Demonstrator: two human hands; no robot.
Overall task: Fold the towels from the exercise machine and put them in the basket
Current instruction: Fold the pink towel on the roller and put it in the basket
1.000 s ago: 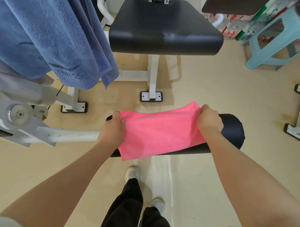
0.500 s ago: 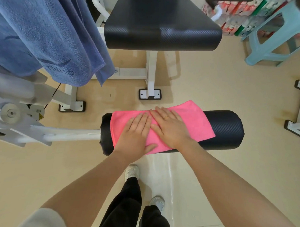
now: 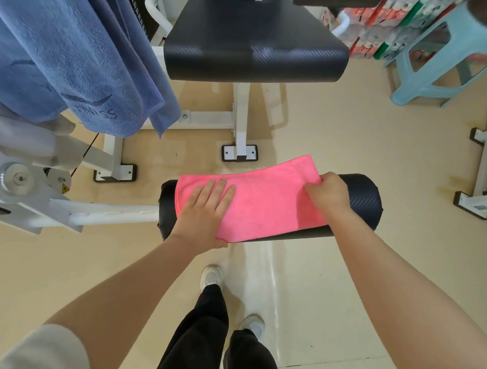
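A folded pink towel (image 3: 264,201) lies draped over the black foam roller pad (image 3: 360,199) of the exercise machine. My left hand (image 3: 205,208) rests flat on the towel's left part, fingers spread. My right hand (image 3: 327,192) pinches the towel's right edge between thumb and fingers. Blue towels (image 3: 67,54) hang from the machine at the upper left. No basket is in view.
The machine's black seat pad (image 3: 252,52) stands just behind the roller on a white frame (image 3: 240,120). A white lever arm (image 3: 106,212) runs left from the roller. A light blue plastic stool (image 3: 445,56) stands at the upper right. My legs and shoes (image 3: 213,277) are below.
One second ago both hands gripped the towel's ends. Then both lay flat at its middle. Now my right hand has slid to the right edge and closed on it; the left stays flat.
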